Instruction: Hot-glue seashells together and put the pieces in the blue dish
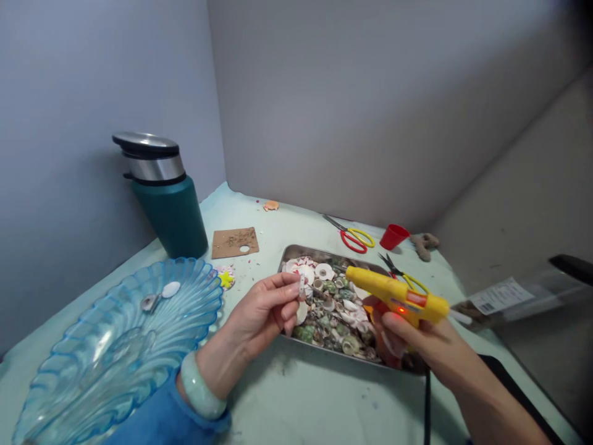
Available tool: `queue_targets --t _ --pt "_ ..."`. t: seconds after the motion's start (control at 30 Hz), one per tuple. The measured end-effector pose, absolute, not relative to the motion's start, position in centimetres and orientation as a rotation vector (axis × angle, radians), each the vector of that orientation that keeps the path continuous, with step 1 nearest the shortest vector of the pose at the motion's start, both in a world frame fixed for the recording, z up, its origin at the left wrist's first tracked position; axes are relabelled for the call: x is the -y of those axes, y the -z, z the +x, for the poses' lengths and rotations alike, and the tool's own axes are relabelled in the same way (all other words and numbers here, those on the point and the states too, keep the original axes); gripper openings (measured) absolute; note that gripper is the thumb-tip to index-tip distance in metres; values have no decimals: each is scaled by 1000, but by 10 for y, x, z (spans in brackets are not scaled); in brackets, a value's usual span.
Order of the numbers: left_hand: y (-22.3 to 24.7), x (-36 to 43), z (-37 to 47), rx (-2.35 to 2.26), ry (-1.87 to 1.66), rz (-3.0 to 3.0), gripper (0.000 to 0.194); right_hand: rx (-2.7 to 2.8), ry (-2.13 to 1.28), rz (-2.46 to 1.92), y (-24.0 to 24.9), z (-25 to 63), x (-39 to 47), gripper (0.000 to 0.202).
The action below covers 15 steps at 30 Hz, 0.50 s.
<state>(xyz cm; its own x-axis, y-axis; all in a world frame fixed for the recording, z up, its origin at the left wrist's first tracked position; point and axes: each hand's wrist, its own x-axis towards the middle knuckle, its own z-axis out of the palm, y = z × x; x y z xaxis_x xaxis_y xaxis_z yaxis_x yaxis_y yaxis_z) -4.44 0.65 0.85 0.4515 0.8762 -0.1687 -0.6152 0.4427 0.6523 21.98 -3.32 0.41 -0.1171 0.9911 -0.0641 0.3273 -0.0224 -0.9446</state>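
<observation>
My left hand (266, 306), with a pale green bangle (200, 386) at the wrist, pinches a small whitish piece (302, 287), probably a shell, between thumb and fingertips. In my right hand (428, 340) is a yellow hot glue gun (389, 287); a red light glows on its side. Its nozzle points left, a short gap from the pinched piece. A white glue stick (460, 315) sticks out of its rear. Beneath both hands lies a metal tray (319, 350) filled with green, white and brown shells (331, 315).
At left are a blue shell-shaped dish (125, 364) and a teal bottle (171, 213). Brown cardboard (227, 242), scissors (354, 238), a red cup (393, 236) and small pliers or snips (393, 267) stand farther back. A dark cord (427, 408) hangs below the glue gun.
</observation>
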Motion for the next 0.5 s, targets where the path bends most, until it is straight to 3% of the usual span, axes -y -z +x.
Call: queue_targets --t 0.17,0.4,0.5 --pt "-8 -9 -47 -504 -1026 541 18 2171 -164 -1970 -15 233 30 39" --pt "-8 -7 -45 -473 -1005 551 16 2516 -38 -1857 -47 224 28 37" --pt "-9 -7 -45 -479 -1008 557 15 2465 -21 -1789 -57 193 15 26"
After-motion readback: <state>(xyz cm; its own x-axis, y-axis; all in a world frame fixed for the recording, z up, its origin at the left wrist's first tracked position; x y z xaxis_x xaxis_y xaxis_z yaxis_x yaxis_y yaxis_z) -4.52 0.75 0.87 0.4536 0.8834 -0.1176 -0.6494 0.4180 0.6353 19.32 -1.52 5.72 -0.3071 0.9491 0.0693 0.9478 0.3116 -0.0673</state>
